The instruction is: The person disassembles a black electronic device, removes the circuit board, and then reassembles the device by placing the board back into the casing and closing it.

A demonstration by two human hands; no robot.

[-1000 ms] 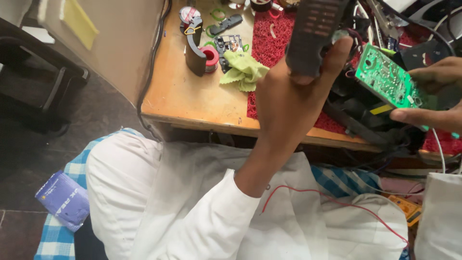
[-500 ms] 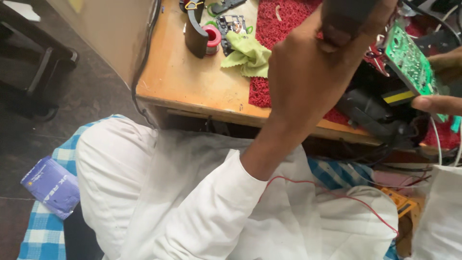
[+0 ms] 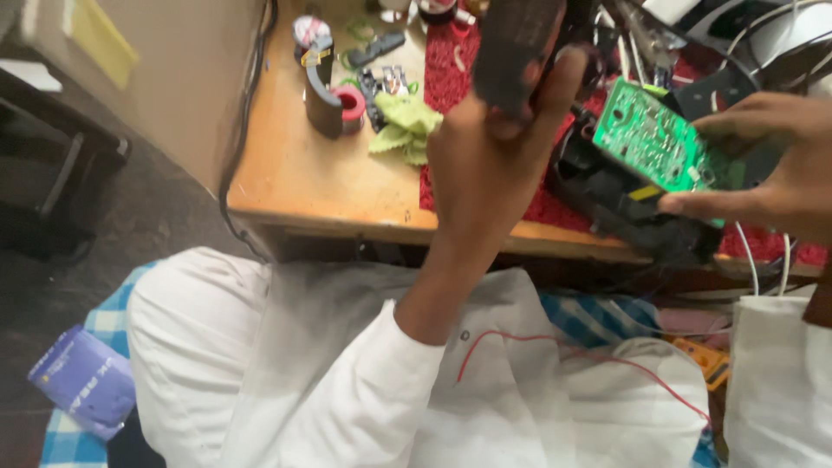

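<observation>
My left hand (image 3: 485,165) is raised over the table edge, closed around a dark oblong device (image 3: 516,48) whose upper end runs out of the top of the view. At the right, my right hand (image 3: 767,165) grips a green circuit board (image 3: 663,143) by its edge, tilted, above a black plastic housing (image 3: 624,204). That housing lies on a red mat (image 3: 451,78) on the wooden table (image 3: 312,182). A thin red wire (image 3: 537,342) trails across my white clothing in my lap.
On the table's left part stand rolls of black and red tape (image 3: 334,104), a green cloth (image 3: 403,126) and small tools. A tangle of cables lies at the back right. A blue box (image 3: 82,390) rests on a checked cloth at lower left. A white bag (image 3: 776,381) hangs at the right.
The view has shifted, down and then back up. My left hand keeps the dark device raised; my right hand still holds the green board, now more fully in view.
</observation>
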